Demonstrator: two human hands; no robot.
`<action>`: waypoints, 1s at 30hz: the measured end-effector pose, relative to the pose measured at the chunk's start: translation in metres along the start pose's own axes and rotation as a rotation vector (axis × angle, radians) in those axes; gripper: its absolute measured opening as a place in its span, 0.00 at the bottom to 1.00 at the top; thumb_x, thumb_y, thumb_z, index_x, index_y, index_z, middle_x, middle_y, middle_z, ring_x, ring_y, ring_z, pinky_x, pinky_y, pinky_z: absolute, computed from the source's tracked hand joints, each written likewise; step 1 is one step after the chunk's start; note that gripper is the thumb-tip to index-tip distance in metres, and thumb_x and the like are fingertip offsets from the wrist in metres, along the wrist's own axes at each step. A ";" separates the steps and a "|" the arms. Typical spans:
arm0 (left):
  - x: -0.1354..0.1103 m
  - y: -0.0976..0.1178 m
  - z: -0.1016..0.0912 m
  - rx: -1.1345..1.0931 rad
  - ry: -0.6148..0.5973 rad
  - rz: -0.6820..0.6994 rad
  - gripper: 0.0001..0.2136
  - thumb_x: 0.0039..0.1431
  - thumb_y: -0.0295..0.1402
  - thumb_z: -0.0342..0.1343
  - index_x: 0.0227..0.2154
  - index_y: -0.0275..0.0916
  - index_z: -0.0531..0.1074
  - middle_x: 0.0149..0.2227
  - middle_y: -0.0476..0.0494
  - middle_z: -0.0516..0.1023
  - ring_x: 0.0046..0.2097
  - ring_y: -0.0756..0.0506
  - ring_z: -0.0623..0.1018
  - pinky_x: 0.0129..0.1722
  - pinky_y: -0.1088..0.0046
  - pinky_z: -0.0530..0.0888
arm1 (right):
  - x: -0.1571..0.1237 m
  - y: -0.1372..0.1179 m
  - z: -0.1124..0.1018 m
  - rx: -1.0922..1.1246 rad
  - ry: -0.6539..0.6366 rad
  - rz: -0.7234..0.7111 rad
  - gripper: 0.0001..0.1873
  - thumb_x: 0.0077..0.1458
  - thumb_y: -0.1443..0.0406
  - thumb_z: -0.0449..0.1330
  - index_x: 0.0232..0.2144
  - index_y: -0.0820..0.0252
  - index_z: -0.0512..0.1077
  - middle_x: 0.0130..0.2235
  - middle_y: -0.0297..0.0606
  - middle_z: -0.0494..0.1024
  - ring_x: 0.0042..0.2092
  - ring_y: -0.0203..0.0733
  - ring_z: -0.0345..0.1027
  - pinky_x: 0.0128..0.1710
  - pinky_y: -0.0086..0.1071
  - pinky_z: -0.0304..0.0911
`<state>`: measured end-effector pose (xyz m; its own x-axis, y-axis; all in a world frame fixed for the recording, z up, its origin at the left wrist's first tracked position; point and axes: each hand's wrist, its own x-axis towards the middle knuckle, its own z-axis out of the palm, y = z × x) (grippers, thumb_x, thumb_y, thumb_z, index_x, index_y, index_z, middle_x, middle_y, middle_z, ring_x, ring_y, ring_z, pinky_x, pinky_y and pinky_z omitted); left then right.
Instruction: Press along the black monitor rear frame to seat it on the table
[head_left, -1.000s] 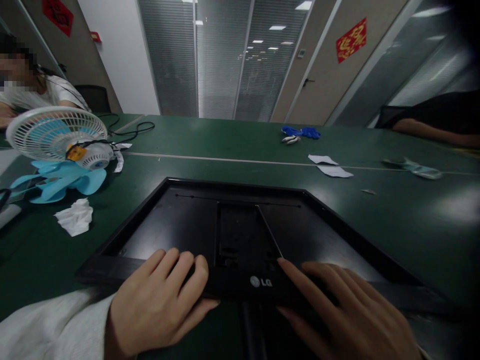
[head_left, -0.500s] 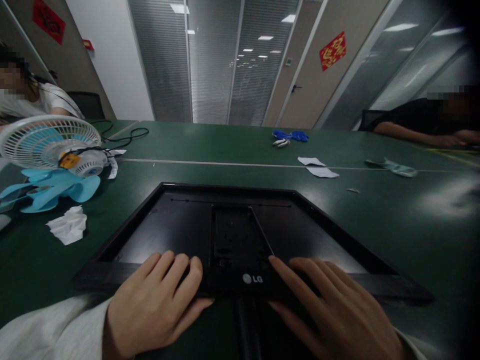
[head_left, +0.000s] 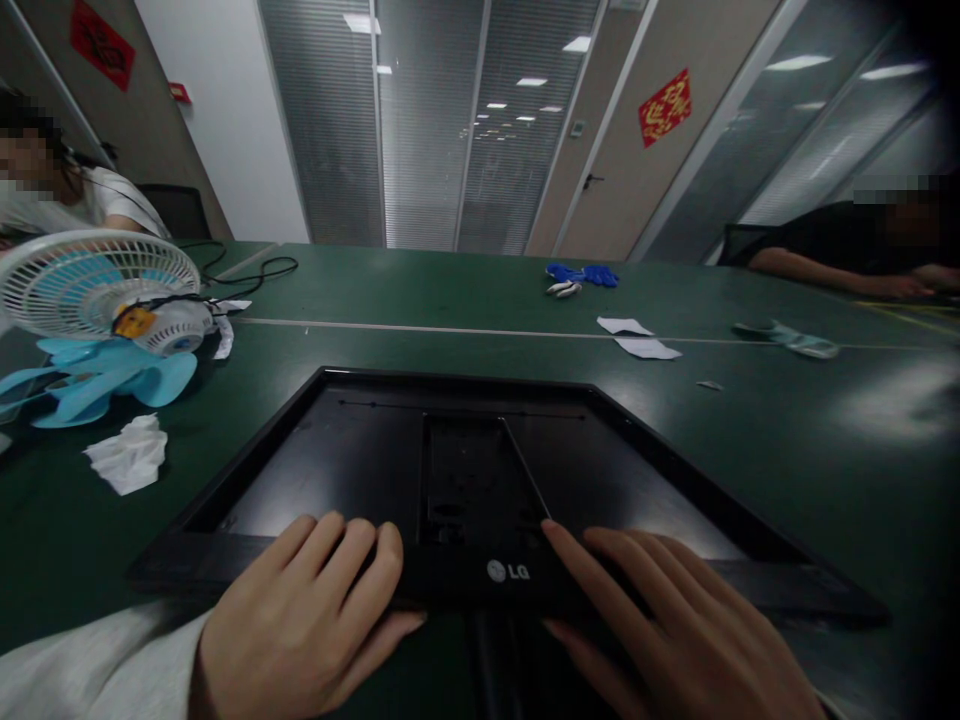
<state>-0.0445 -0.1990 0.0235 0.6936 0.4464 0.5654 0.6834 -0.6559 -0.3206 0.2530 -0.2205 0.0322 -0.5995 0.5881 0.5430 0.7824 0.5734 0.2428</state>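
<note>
A black LG monitor back cover (head_left: 337,450) lies in front of me on the green table, its rim raised around a recessed middle panel. My left hand (head_left: 300,610) grips the near edge left of the LG logo, fingers curled over the top and thumb beneath. To the right of the logo, my right hand (head_left: 667,620) clasps the same edge, its index finger reaching to the panel's corner and the thumb below. A dark stand-like post (head_left: 495,660) shows under the near edge between my hands.
At left lie a fan (head_left: 165,310), blue fan blades (head_left: 112,375) and a crumpled tissue (head_left: 129,455). Farther off are blue gloves (head_left: 581,274), white paper (head_left: 646,347) and a pale green strip-like item (head_left: 802,340). People sit at the far left and far right.
The cover's near edge appears slightly lower and closer to me, both hands moving with it. Their hold on the edge looks the same.
</note>
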 end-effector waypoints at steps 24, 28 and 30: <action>-0.008 0.016 0.014 -0.130 0.176 0.098 0.19 0.74 0.26 0.38 0.57 0.35 0.72 0.61 0.45 0.72 0.60 0.42 0.73 0.62 0.65 0.66 | 0.003 0.002 0.004 0.142 0.003 -0.248 0.22 0.70 0.62 0.45 0.61 0.59 0.65 0.62 0.33 0.65 0.65 0.36 0.57 0.64 0.28 0.57; -0.008 0.013 0.019 -0.081 0.196 0.142 0.18 0.73 0.26 0.40 0.57 0.35 0.72 0.61 0.43 0.71 0.60 0.42 0.73 0.62 0.66 0.66 | 0.005 0.005 0.010 0.120 0.062 -0.276 0.22 0.69 0.64 0.44 0.60 0.62 0.66 0.62 0.35 0.65 0.63 0.37 0.59 0.63 0.29 0.58; -0.008 0.012 0.021 -0.052 0.213 0.151 0.18 0.73 0.26 0.40 0.57 0.35 0.72 0.61 0.43 0.71 0.60 0.42 0.73 0.62 0.66 0.66 | 0.006 0.006 0.014 0.099 0.101 -0.303 0.22 0.69 0.64 0.44 0.60 0.62 0.67 0.61 0.36 0.66 0.62 0.37 0.61 0.63 0.29 0.59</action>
<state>-0.0373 -0.1974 -0.0011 0.7194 0.2062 0.6632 0.5591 -0.7385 -0.3768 0.2519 -0.2056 0.0261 -0.7787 0.3258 0.5362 0.5482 0.7689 0.3290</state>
